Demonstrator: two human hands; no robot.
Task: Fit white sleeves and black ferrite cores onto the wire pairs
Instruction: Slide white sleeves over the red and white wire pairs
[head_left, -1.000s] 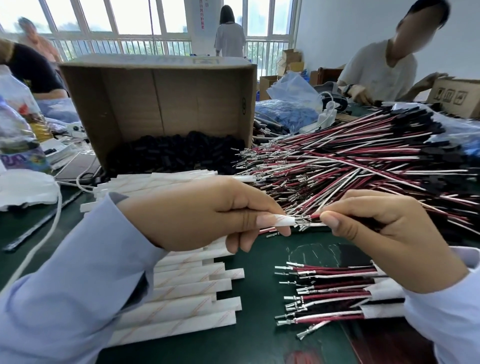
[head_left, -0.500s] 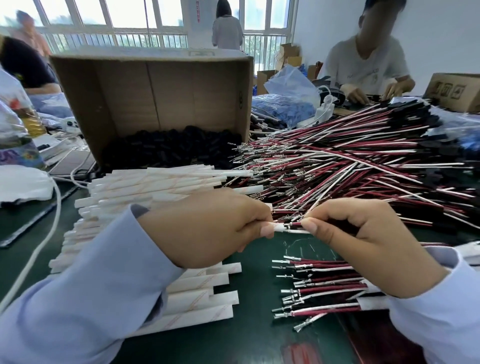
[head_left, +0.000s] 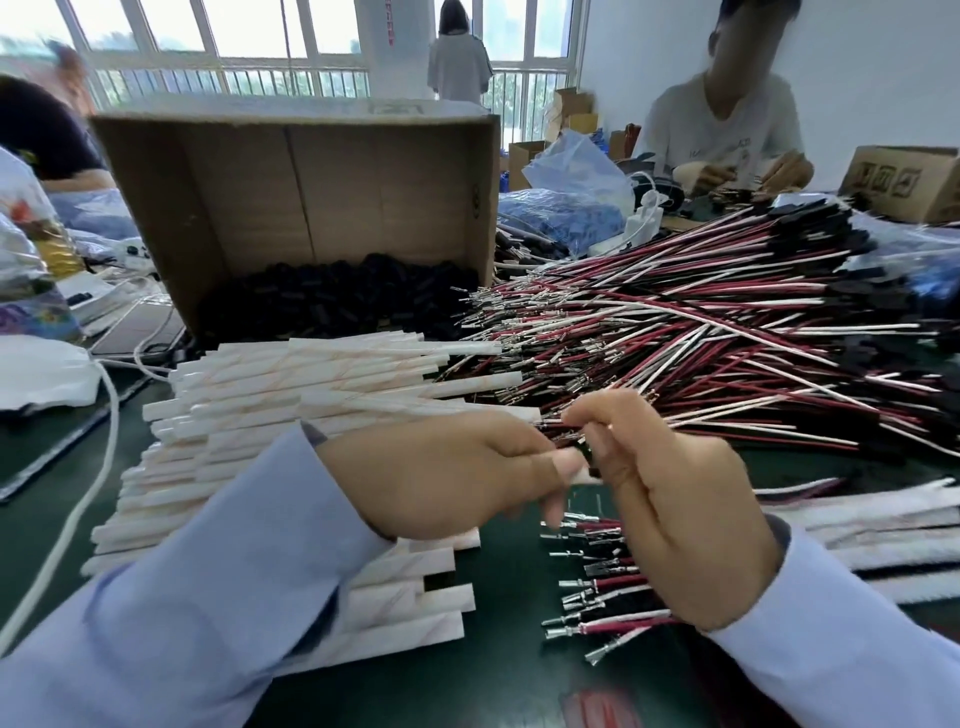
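My left hand (head_left: 457, 478) grips a white sleeve (head_left: 584, 475), of which only the right end shows past its fingers. My right hand (head_left: 675, 499) touches it knuckle to knuckle and pinches a red-and-white wire pair whose tips are hidden inside the sleeve. A stack of white sleeves (head_left: 291, 415) lies under my left arm. Black ferrite cores (head_left: 337, 301) fill the bottom of a tipped cardboard box (head_left: 311, 182). A big heap of wire pairs (head_left: 701, 343) spreads to the right. Sleeved wire pairs (head_left: 602, 582) lie below my right hand.
A white cable (head_left: 98, 467) runs across the green table (head_left: 509, 675) at the left. Plastic bags (head_left: 31, 249) and a blue bag (head_left: 566, 208) stand behind. A person (head_left: 727, 119) works at the far right beside a small carton (head_left: 904, 182).
My hands have closed together: the wire tips that showed between them have gone into the sleeve, and my right hand has moved left until it meets my left.
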